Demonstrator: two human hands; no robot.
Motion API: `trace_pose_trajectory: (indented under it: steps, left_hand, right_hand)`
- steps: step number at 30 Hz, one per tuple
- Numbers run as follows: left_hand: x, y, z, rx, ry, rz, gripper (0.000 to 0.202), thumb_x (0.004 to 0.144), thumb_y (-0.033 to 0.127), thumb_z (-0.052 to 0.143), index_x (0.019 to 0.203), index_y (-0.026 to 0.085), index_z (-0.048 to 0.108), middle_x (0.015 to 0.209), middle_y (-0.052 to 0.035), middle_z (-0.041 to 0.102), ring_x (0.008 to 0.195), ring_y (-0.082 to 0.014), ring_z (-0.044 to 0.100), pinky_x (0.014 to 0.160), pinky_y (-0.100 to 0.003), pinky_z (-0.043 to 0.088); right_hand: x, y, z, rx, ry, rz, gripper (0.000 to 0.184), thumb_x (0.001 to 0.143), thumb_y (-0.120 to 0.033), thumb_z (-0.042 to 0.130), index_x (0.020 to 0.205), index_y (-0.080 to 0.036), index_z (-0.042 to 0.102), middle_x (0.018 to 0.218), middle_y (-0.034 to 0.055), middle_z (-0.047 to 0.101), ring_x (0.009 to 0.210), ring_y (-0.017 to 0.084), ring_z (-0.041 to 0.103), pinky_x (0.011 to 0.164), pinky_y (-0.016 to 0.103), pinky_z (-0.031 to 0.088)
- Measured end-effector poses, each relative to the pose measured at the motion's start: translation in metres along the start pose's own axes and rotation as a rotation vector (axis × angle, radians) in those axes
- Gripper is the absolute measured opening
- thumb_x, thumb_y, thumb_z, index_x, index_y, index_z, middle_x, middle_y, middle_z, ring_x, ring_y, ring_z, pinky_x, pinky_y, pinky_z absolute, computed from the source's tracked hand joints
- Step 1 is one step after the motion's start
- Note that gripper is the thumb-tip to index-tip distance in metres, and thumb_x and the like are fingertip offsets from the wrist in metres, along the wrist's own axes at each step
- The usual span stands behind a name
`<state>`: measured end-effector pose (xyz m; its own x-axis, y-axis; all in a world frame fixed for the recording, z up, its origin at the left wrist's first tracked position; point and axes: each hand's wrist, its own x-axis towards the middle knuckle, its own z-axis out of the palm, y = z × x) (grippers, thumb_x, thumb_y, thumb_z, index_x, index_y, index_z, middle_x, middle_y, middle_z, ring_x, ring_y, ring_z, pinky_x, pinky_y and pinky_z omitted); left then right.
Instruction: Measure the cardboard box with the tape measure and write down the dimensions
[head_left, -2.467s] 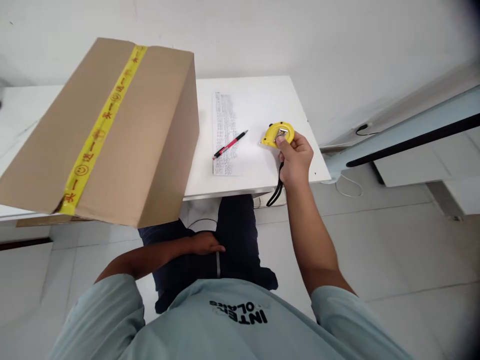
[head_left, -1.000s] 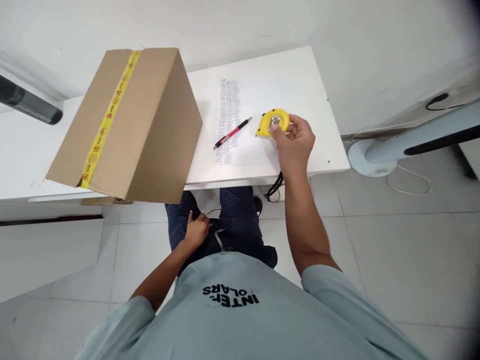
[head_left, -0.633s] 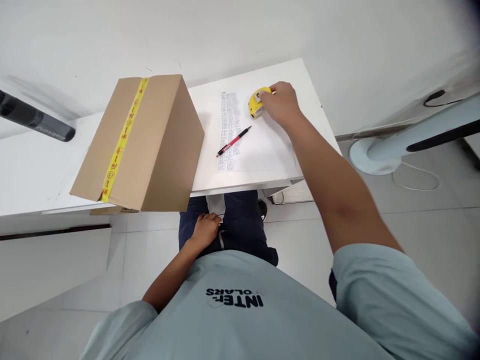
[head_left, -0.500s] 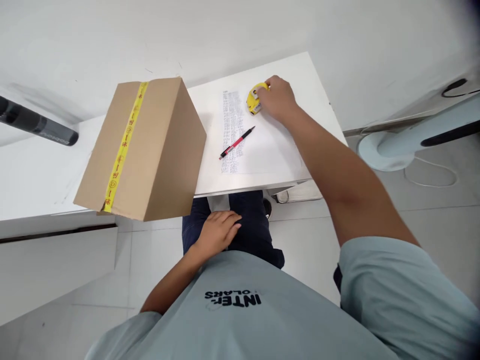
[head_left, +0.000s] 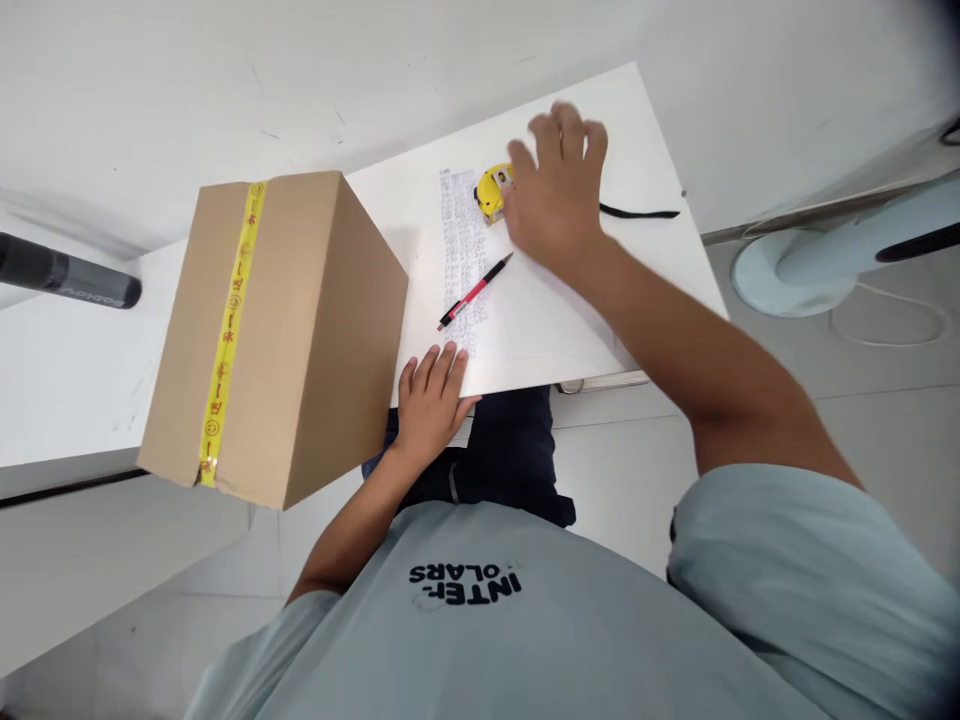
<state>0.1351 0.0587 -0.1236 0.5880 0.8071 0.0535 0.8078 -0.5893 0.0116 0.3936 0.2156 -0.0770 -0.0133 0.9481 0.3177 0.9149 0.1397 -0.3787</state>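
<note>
My right hand (head_left: 559, 190) is over the white table (head_left: 660, 270), fingers spread, just right of a yellow tape measure (head_left: 492, 193) and hiding part of it. A black strap (head_left: 637, 212) sticks out from behind the hand to the right. My left hand (head_left: 433, 400) lies flat at the table's near edge, fingers stretched onto the handwritten sheet of paper (head_left: 459, 225). Between the two hands a red and black pen (head_left: 474, 292) rests slantwise on the paper, touched by neither.
A cardboard box (head_left: 247, 340) with yellow printed tape stands left of the paper, overhanging the near edge. Further left is a dark cylinder (head_left: 67, 272). A wall runs behind the table. A pale blue stand (head_left: 795, 270) with a cable is on the floor at right.
My right hand has let go of the tape measure and its fingers have spread. The black strap has come into view. My left hand has moved from my lap up onto the table edge.
</note>
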Motion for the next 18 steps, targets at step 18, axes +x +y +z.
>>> trace_pose_trajectory:
  steps: [18]
  left_hand:
    - [0.005,0.002,0.014,-0.167,0.040,0.012,0.058,0.103,0.051,0.054,0.153,0.022,0.054,0.157,-0.0153,0.057,0.150,-0.0337,0.050,0.128,-0.056,0.035]
  right_hand:
    - [-0.102,-0.024,0.002,0.719,-0.165,0.165,0.048,0.100,-0.064,0.050,0.081,-0.025,0.071,0.072,0.0014,0.067,0.072,0.019,0.066,0.071,0.036,0.055]
